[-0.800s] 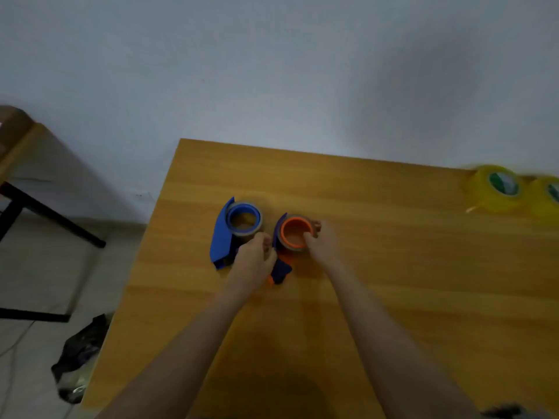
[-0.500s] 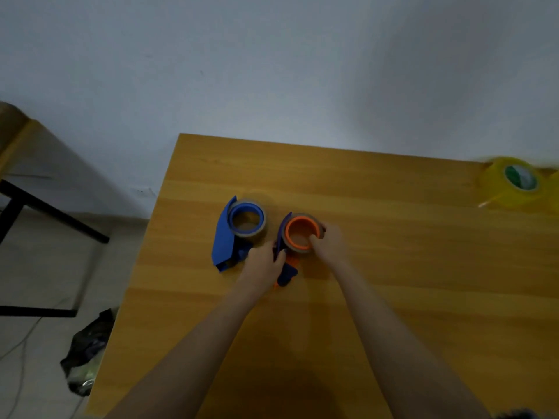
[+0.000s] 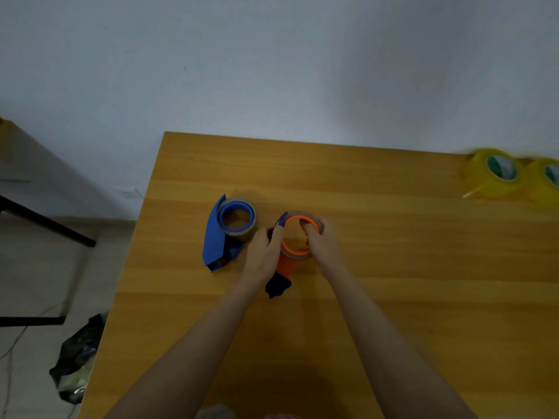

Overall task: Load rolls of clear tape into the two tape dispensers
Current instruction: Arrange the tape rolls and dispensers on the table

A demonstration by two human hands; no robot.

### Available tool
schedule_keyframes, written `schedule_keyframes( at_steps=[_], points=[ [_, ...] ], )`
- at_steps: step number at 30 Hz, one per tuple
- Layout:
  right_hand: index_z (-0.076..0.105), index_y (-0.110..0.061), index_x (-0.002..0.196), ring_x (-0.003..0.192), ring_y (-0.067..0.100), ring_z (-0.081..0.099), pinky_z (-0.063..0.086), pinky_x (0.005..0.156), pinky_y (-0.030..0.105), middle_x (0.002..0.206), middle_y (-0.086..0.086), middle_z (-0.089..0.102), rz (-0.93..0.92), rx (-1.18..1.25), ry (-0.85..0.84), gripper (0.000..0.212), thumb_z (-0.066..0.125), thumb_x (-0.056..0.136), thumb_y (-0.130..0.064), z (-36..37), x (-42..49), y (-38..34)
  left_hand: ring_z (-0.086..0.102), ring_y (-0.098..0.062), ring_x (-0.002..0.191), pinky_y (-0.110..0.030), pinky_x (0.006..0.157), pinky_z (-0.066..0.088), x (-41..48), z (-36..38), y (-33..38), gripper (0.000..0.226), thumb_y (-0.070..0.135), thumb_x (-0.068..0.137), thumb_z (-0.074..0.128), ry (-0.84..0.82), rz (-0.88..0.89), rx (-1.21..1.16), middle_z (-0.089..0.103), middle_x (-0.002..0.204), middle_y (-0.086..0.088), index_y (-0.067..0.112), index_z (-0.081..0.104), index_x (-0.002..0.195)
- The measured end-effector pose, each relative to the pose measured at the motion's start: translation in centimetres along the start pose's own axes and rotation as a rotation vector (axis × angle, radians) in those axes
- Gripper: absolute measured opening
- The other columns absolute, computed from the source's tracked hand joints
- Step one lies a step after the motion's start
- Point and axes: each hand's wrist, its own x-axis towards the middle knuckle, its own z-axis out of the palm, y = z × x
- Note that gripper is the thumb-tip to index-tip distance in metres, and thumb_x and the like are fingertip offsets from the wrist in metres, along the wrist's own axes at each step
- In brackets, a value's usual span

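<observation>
Two tape dispensers lie on the wooden table [image 3: 393, 267]. The blue dispenser [image 3: 216, 240] rests at the left with a brownish cardboard ring around its blue hub. The orange-hubbed dispenser [image 3: 286, 261], with a dark blue handle, sits to its right. My left hand [image 3: 264, 255] grips this dispenser's left side, thumb against the rim. My right hand [image 3: 322, 241] hooks its fingers into the orange hub and over the brownish ring [image 3: 302, 215] around it. Two yellowish rolls of tape [image 3: 493, 173] [image 3: 544, 181] stand at the table's far right.
The table's left edge runs close to the blue dispenser. A dark bag [image 3: 77, 358] lies on the floor at the left, near the black legs of another piece of furniture [image 3: 45, 220]. A pale wall rises behind the table.
My right fingers have moved from the hub's right rim into its opening. My left hand has slid up along the orange dispenser's left side. The view has shifted slightly.
</observation>
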Motion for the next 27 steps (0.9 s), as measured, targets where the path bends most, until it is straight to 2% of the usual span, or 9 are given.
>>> schedule_keyframes(
  at_steps=[4,6,8,11,17,20,23,25,27],
  points=[
    [0.057,-0.012,0.1,0.088,0.036,0.056,0.047,0.075,0.045,0.091,0.012,0.06,0.004,0.051,0.079,0.015,0.048,0.098,-0.024,0.0,-0.6,-0.8,0.052,-0.019,0.072,-0.032,0.065,0.043,0.4,-0.4,0.4,0.037,0.043,0.099,0.031,0.111,-0.025,-0.12,0.051,0.078,-0.004,0.015,0.051,0.084],
    [0.055,-0.017,0.088,0.07,0.031,0.051,0.042,0.062,0.039,0.078,0.006,0.054,0.026,0.099,0.123,0.013,0.048,0.097,-0.024,0.0,-0.4,-0.7,0.054,-0.02,0.075,-0.032,0.067,0.045,0.9,-0.6,0.9,0.031,0.043,0.099,0.03,0.173,-0.068,-0.18,0.051,0.077,0.001,0.024,0.047,0.081],
    [0.05,-0.022,0.083,0.068,0.021,0.049,0.038,0.06,0.032,0.075,0.002,0.052,0.038,0.097,0.134,0.015,0.048,0.097,-0.026,0.1,-0.2,-0.8,0.055,-0.018,0.075,-0.03,0.066,0.045,1.2,-0.8,1.2,0.031,0.044,0.099,0.029,0.185,-0.07,-0.186,0.051,0.077,0.003,0.021,0.049,0.089],
    [0.046,-0.022,0.093,0.076,0.019,0.05,0.044,0.074,0.038,0.083,0.001,0.052,0.053,0.092,0.128,0.008,0.048,0.098,-0.028,0.0,-0.2,-1.2,0.059,-0.016,0.077,-0.031,0.069,0.047,1.1,-0.9,1.3,0.034,0.045,0.099,0.029,0.188,-0.077,-0.188,0.054,0.082,0.004,0.017,0.049,0.101],
    [0.053,-0.02,0.1,0.075,0.019,0.053,0.046,0.074,0.04,0.079,-0.002,0.053,0.178,0.186,0.167,0.013,0.047,0.097,-0.031,-0.3,0.1,-0.2,0.061,-0.023,0.099,-0.043,0.094,0.049,1.7,-0.8,0.7,0.042,0.051,0.092,0.043,-0.038,-0.238,-0.248,0.063,0.107,-0.006,0.017,0.053,0.114],
    [0.049,-0.022,0.103,0.076,0.013,0.056,0.049,0.075,0.038,0.085,-0.004,0.056,0.213,0.24,0.153,0.009,0.047,0.097,-0.029,-0.7,-0.1,-0.1,0.06,-0.019,0.09,-0.034,0.084,0.049,1.3,-0.5,0.1,0.043,0.052,0.09,0.047,-0.148,-0.265,-0.203,0.062,0.102,-0.006,0.014,0.058,0.108],
    [0.053,-0.022,0.095,0.094,0.019,0.062,0.051,0.081,0.04,0.098,0.001,0.061,0.154,0.132,0.108,0.006,0.051,0.096,-0.028,-1.3,-0.3,-0.5,0.059,-0.018,0.086,-0.035,0.083,0.049,0.8,-0.2,-0.2,0.041,0.05,0.092,0.047,-0.102,-0.253,-0.229,0.061,0.095,-0.004,0.013,0.059,0.107],
    [0.055,-0.018,0.117,0.113,0.019,0.055,0.048,0.088,0.038,0.12,0.003,0.057,0.062,0.027,0.052,0.027,0.056,0.093,-0.03,-2.1,-0.3,-0.6,0.058,-0.018,0.086,-0.038,0.085,0.049,0.6,-0.3,-0.5,0.042,0.051,0.091,0.046,-0.059,-0.219,-0.173,0.061,0.095,-0.004,0.014,0.058,0.108],
    [0.043,-0.018,0.138,0.122,0.015,0.045,0.043,0.09,0.03,0.135,-0.001,0.046,-0.072,-0.062,-0.051,0.052,0.061,0.091,-0.032,-3.1,-0.2,-0.9,0.057,-0.014,0.082,-0.033,0.078,0.048,0.5,-0.6,-0.6,0.044,0.052,0.091,0.044,-0.046,-0.174,-0.104,0.059,0.091,0.0,0.015,0.056,0.111]
  ],
)
